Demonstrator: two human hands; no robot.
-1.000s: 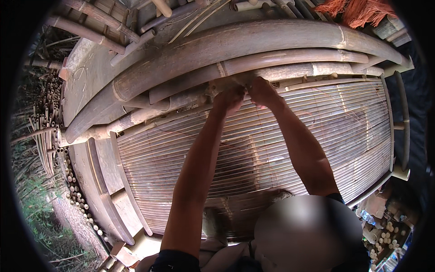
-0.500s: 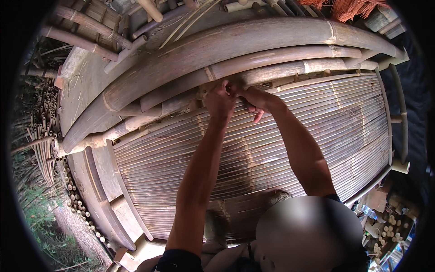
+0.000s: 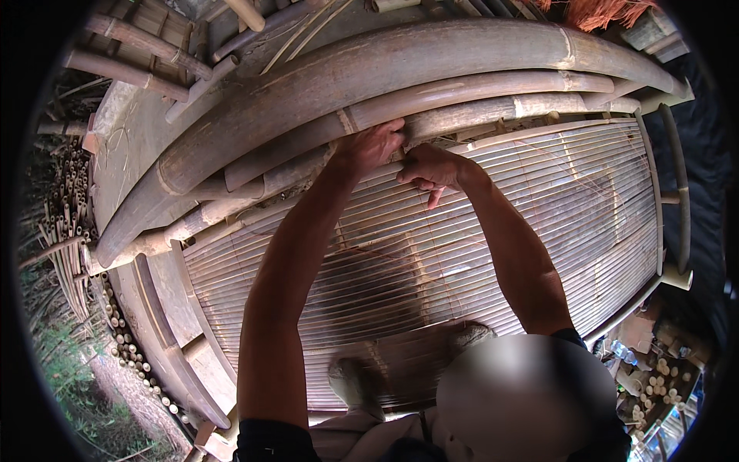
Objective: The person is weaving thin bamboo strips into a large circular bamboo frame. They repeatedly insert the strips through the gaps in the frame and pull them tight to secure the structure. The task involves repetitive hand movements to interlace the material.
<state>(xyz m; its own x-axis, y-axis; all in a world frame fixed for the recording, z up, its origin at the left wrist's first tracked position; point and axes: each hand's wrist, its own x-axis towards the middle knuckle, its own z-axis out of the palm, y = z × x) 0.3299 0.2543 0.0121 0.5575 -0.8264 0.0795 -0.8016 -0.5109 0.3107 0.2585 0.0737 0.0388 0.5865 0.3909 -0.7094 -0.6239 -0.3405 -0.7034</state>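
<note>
"Slatted bamboo panel: which way did it lie?"

"It spread back toward the near side, long axis left to right. Right hand was nearer, over its far edge; left hand was beyond, by the bamboo rail."

"Grip?"

"Couldn't tell on either; both looked curled."

"Looks?"

"Thin-slatted, brown; gaps ran narrow."

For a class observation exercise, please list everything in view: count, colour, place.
Slatted bamboo surface: one, brown, centre
Thick bamboo pole: one, brown, beyond slats
Thinner poles: at least two, brown, beside slats
Bamboo frame: one, brown, top left
Fibre bundle: one, orange, top right
Bottle: one, bluish, lower right
Cut bamboo: many, tan, left, lower right
Plants: uncounted, green, lower left
Sheet: one, black, right
Feet: two, greyish, below centre
Forearms: two, bare, lower centre
Left hand, right hand: one each, slats' far edge
</note>
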